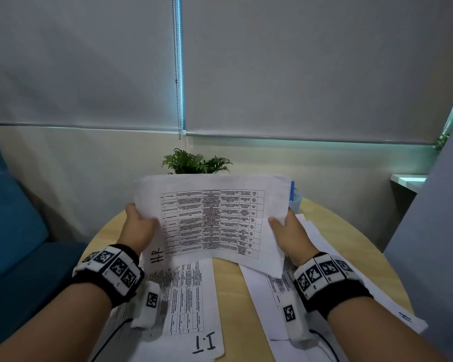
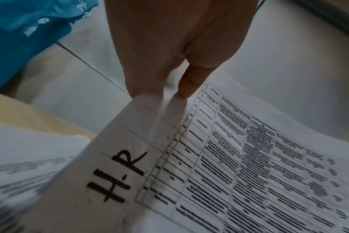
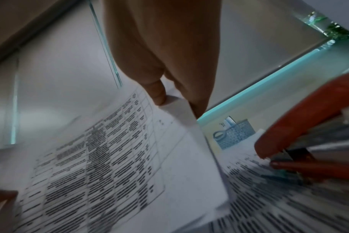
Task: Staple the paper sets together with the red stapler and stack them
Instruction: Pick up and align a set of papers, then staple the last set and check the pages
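Note:
Both hands hold up a paper set marked "H.R" [image 1: 212,220] above the round wooden table [image 1: 228,278]. My left hand [image 1: 139,226] pinches its left edge, thumb on the front; the left wrist view shows the same set [image 2: 209,157] pinched by the left hand [image 2: 159,93]. My right hand [image 1: 288,228] pinches the right edge, and the right wrist view shows the right hand [image 3: 177,100] gripping the sheets [image 3: 110,157]. The red stapler [image 3: 309,137] lies on papers at the right in the right wrist view; the head view does not show it.
A paper set marked "I.T" [image 1: 191,304] lies flat at the near left. More sheets [image 1: 322,257] lie at the right under my right wrist. A blue mesh basket [image 1: 296,198] with a pen and a potted plant [image 1: 194,162] stand at the far side. A blue seat [image 1: 13,231] is at the left.

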Demonstrator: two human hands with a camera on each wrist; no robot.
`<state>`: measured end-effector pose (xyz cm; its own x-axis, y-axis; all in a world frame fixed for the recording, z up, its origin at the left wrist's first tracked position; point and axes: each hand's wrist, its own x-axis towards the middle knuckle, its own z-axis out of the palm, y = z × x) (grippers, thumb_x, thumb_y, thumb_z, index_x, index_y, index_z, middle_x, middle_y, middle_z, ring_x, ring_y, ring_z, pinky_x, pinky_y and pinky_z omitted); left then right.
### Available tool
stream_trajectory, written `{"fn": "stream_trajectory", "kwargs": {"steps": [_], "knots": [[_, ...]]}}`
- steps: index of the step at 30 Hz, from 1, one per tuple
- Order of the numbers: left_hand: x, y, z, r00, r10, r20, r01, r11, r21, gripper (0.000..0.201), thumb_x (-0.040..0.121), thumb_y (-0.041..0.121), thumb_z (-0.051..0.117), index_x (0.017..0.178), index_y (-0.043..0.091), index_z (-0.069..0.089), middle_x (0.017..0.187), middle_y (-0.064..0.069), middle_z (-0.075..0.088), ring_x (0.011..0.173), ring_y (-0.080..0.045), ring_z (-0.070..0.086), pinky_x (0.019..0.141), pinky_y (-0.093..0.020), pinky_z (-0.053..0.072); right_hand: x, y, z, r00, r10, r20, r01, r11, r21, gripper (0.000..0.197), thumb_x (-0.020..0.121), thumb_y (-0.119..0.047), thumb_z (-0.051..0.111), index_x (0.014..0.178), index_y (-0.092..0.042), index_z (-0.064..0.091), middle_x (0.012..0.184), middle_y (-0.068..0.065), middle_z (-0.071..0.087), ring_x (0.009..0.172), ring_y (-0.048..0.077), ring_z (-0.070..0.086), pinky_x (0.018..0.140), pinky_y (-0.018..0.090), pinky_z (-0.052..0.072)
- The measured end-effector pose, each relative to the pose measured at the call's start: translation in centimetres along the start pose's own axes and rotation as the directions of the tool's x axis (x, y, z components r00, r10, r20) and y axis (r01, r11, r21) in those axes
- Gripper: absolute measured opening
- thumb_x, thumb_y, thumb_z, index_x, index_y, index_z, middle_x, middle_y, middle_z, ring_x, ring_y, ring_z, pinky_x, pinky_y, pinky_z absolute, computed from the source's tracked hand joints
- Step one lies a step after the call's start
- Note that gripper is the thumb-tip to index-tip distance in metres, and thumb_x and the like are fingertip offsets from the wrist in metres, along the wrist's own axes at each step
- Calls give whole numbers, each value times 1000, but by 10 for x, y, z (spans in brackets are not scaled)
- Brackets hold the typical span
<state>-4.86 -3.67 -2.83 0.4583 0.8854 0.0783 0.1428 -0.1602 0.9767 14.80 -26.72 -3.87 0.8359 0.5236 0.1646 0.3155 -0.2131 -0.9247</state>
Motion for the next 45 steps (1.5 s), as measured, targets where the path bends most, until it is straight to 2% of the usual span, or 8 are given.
{"fn": "stream_trajectory", "kwargs": {"steps": [4,9,15,26,30,34,40,45], "knots": [[11,16,-16,995,73,-66,-71,997,24,53,81,-9,49,123,16,28,107,-8,49,97,-29,50,61,-30,44,-4,-7,-10,996,3,86,-10,997,78,36,99,-20,46,134,-23,45,124,-5,60,113,18,57,100,39,45],[10,34,-10,959,274,-78,-166,760,629,95,73,11,70,148,15,12,146,-17,27,133,-36,30,111,-47,27,-15,0,-8,962,47,269,-62,997,47,30,97,-17,48,124,-30,51,123,-6,62,112,14,59,100,36,45],[-28,33,62,702,430,568,-711,378,592,54,96,43,34,148,33,20,155,6,21,141,-16,21,116,-49,7,-33,7,10,924,64,378,-5,988,-155,41,95,-22,49,136,-20,46,131,-2,57,122,18,52,108,43,37],[-22,24,97,720,432,543,-660,669,342,29,97,15,46,123,18,59,97,11,51,95,-9,50,73,-13,29,-16,-3,-28,966,143,217,-87,966,-245,43,85,-50,64,112,-19,53,98,0,60,77,10,57,65,21,44],[-14,15,100,717,421,556,-663,658,356,29,96,13,46,120,18,62,100,7,58,92,-9,52,74,-21,36,10,5,-66,951,307,20,-206,686,-698,65,82,-58,62,127,-14,47,126,9,51,110,23,54,90,31,43],[-6,3,104,711,395,582,-648,690,323,27,93,16,46,111,18,65,89,10,59,89,-14,56,87,-40,49,13,14,-70,821,554,135,-169,463,-870,44,91,-55,49,96,-14,62,100,6,62,84,18,56,72,24,41],[-10,6,108,754,326,570,-594,710,379,32,95,18,47,123,21,61,117,3,64,108,-15,57,96,-32,46,12,25,-57,846,518,128,-166,484,-859,37,82,-36,63,104,-6,62,96,8,66,82,21,62,65,24,48],[-11,7,107,762,327,559,-583,723,372,29,95,19,47,119,22,63,115,3,64,106,-14,58,95,-33,47,24,12,-54,955,296,15,-277,911,-307,50,80,-32,73,113,-7,44,101,7,62,91,22,64,84,37,54]]}}
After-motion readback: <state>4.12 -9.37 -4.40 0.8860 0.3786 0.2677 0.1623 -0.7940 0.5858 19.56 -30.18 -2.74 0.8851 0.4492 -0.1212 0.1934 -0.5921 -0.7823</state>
